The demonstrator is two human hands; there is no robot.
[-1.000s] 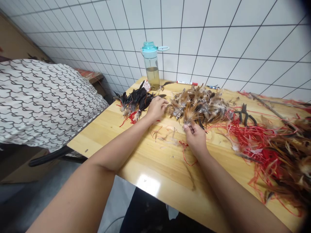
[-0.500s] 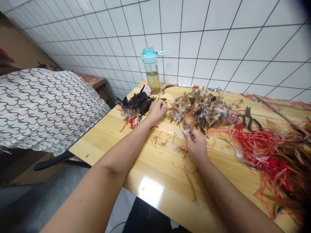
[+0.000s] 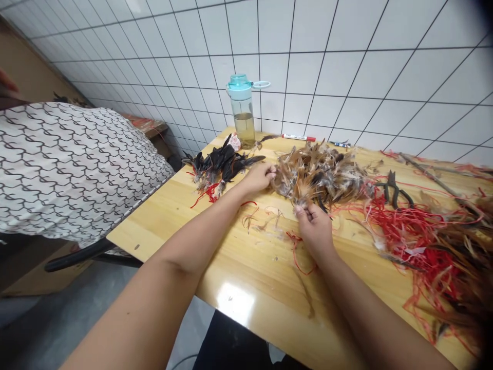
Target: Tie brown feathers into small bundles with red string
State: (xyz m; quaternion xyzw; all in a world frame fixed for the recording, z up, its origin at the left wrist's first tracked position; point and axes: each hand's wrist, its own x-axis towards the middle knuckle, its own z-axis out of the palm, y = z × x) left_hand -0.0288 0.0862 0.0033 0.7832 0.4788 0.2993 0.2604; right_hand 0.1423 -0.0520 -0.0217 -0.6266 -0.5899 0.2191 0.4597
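Note:
A heap of brown feathers (image 3: 323,172) lies in the middle of the wooden table (image 3: 250,267). My left hand (image 3: 259,178) is closed at the heap's left edge, fingers curled among the feathers. My right hand (image 3: 315,226) is closed at the heap's near edge, pinching a small tuft of brown feathers. A smaller pile of black feathers (image 3: 219,162) with red string lies just left of my left hand.
A teal-lidded water bottle (image 3: 243,111) stands at the back by the tiled wall, with a red-capped marker (image 3: 298,137) beside it. Black pliers (image 3: 393,186) lie right of the heap. Tangled red string and more feathers (image 3: 431,236) cover the right side. A person in a patterned shirt (image 3: 69,164) sits at left.
My left hand has shifted right from the black pile to the brown heap's left edge. My right hand stays pinched at the heap's near edge. The view has shifted slightly.

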